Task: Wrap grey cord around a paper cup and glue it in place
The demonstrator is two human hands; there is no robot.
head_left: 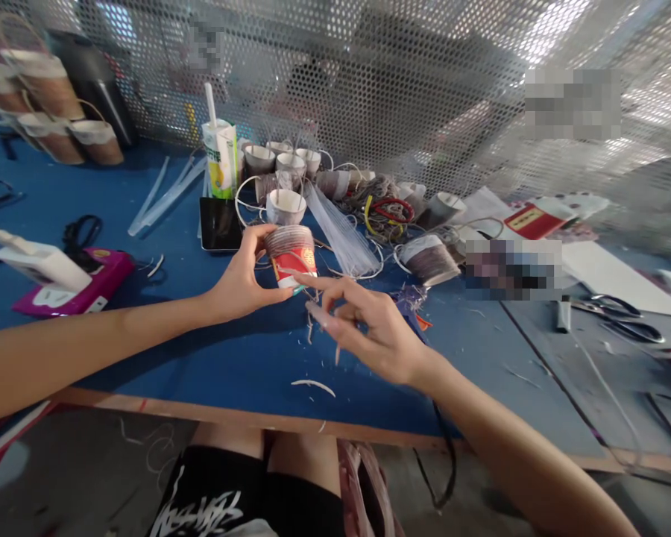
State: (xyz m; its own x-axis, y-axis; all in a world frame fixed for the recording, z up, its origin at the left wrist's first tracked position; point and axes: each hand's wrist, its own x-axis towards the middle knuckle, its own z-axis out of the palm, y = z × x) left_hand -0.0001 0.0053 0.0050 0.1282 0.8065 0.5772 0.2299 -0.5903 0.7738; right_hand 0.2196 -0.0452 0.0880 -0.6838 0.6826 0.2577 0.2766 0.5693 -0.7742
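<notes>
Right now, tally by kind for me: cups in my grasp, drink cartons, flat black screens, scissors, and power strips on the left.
Red-labelled cup wrapped in pale cord, in the left hand: 1
Green-and-white drink carton: 1
Flat, black, rectangular screen: 1
Dark-handled metal scissors: 1
Purple plastic power strip: 1
Total: 5

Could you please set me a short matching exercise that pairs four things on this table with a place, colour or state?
Things:
1. red-labelled cup
2. power strip
3. drink carton
4. scissors

Descriptions:
A. purple and white
B. toward the picture's right edge
C. held in the left hand
D. white tube sticking up from it

Pairs: 1-C; 2-A; 3-D; 4-B
</notes>
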